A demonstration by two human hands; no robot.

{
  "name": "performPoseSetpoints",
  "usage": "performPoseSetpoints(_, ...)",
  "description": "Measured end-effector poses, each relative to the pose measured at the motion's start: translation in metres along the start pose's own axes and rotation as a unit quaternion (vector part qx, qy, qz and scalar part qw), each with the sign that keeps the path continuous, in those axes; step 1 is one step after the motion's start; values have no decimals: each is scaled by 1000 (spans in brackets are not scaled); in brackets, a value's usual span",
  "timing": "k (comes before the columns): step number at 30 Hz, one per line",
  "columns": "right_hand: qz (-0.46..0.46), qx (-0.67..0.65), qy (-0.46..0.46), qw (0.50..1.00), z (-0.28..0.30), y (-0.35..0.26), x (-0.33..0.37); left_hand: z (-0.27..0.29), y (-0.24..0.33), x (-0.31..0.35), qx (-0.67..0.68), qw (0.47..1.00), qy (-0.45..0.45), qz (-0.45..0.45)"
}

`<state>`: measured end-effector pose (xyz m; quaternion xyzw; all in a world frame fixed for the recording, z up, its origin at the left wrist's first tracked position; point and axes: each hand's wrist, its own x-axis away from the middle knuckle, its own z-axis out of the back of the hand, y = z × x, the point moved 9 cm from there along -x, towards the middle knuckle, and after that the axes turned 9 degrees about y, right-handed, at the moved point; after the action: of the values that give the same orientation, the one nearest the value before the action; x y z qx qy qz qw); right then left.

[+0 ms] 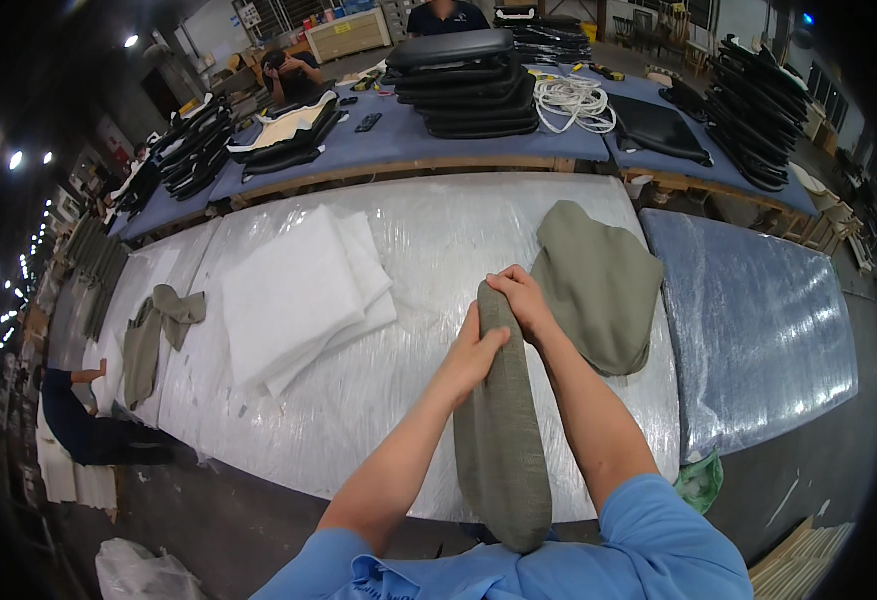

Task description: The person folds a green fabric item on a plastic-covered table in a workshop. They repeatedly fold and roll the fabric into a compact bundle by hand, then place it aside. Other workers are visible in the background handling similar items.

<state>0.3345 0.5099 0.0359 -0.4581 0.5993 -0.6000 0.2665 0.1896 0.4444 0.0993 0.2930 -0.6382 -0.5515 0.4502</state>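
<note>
A long olive-green fabric-covered cushion (514, 440) stands on edge in front of me, its near end against my shirt. My left hand (476, 352) is closed on its left side near the far end, thumb over the edge. My right hand (522, 305) grips the far top corner. What the fingers on the hidden side do cannot be seen. Right of my hands lies a folded olive-green fabric cover (604, 290). To the left is a stack of white padding sheets (294, 300). All rest on a plastic-wrapped table (409, 220).
Crumpled olive fabric (149, 340) lies far left, near a bending person (84, 415). A blue padded table (359, 150) behind carries stacked black cushions (469, 90) and coiled white rope (574, 100). A plastic-wrapped blue panel (749, 320) stands at right. Two more people are at the back.
</note>
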Motion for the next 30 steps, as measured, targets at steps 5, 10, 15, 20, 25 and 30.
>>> performPoseSetpoints(5,15,25,4,1000,-4,0,-8,10,-24,-47,52,998,36,7)
performPoseSetpoints(10,22,38,37,998,3,1,-21,13,-49,-80,119,991,64,21)
performPoseSetpoints(15,25,72,57,996,-1,6,-26,32,-96,-105,133,983,108,73)
performPoseSetpoints(20,-15,-13,29,999,-11,15,-22,35,-108,-120,95,989,108,-26)
performPoseSetpoints(25,-56,-44,-9,997,-10,38,-25,31,-130,-119,33,987,147,-52)
performPoseSetpoints(30,-70,-10,25,997,-22,60,-28,46,-170,-125,107,980,156,-56)
